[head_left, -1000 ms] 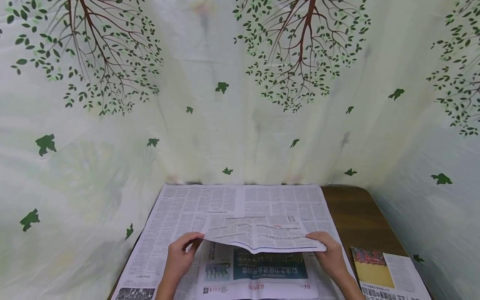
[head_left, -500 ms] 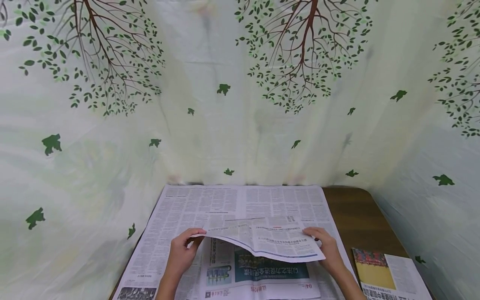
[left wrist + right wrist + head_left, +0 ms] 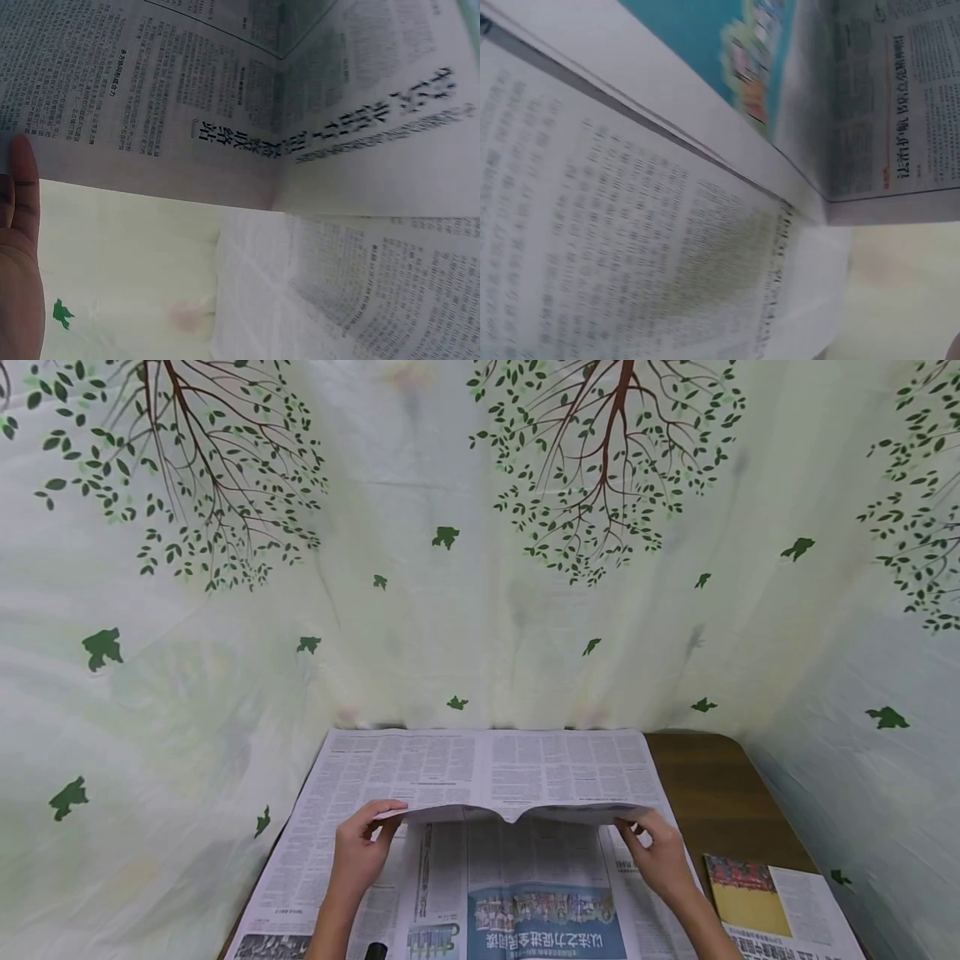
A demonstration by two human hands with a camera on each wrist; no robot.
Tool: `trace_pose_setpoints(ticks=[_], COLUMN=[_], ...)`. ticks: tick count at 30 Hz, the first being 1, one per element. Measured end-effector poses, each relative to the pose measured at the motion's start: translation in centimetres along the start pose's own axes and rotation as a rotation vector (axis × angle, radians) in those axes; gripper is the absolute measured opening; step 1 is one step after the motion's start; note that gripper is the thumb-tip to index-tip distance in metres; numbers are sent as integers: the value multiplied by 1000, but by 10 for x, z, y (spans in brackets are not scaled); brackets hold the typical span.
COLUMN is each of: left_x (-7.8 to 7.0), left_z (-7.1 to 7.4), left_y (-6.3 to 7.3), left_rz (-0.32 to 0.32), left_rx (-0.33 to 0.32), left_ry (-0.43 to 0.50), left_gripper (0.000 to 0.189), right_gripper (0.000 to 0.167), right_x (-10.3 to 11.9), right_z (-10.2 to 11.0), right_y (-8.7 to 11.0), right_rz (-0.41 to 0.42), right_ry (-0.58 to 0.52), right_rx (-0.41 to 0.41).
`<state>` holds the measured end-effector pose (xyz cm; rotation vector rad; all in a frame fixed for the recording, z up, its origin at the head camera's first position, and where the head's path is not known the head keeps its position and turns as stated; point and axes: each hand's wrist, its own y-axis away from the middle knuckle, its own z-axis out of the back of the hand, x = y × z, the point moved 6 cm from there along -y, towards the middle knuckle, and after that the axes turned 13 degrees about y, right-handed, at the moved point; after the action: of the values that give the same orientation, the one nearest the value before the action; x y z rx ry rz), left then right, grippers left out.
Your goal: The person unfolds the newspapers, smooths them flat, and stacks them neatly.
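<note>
A folded newspaper [image 3: 577, 814] is lifted at its far part in the head view, its two upper corners held apart. My left hand [image 3: 362, 853] pinches the left corner between thumb and fingers. At the right corner, my right hand [image 3: 660, 853] pinches the sheet likewise. Below the raised sheet lies the printed page [image 3: 543, 914] with a blue picture block. The left wrist view shows the sheet's printed underside [image 3: 150, 90] and part of the left hand [image 3: 19, 285]. In the right wrist view the raised sheet [image 3: 907, 112] stands over the lower page, with the right hand almost wholly out of frame.
Spread newspaper [image 3: 405, 760] covers most of the brown table [image 3: 705, 785]. Another folded newspaper [image 3: 780, 902] with a red and yellow picture lies at the right. A small black object [image 3: 377, 952] shows at the bottom edge. A leaf-printed curtain [image 3: 480, 635] hangs behind.
The near edge of the held sheet has swung up and away from the person, so its underside and more of the blue picture show. The black object has come into view.
</note>
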<state>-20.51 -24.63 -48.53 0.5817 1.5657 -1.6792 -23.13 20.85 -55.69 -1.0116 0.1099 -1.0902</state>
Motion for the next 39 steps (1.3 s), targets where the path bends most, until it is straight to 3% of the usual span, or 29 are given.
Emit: trace_pose_setpoints(ticks=[5, 11, 17, 24, 32, 39], left_x=[14, 36, 52, 78, 119, 152], left_z=[3, 6, 10, 11, 9, 3], left_y=[-4, -2, 5, 12, 24, 36], left_rz=[-59, 0, 74, 94, 286, 325], left_rx=[-46, -44, -39, -6, -5, 34], left_ry=[7, 32, 0, 10, 12, 21], left_gripper=[34, 37, 36, 22, 19, 12], right_gripper=[26, 27, 34, 30, 23, 19], right_x=[1, -2, -9, -16, -30, -40], right_z=[6, 4, -5, -17, -35, -49], right_y=[-8, -7, 3, 13, 19, 24], right_rz=[25, -8, -68, -71, -183, -236], right_ry=[-6, 13, -7, -36, 7, -36], right_rx=[-18, 30, 73, 68, 166, 183])
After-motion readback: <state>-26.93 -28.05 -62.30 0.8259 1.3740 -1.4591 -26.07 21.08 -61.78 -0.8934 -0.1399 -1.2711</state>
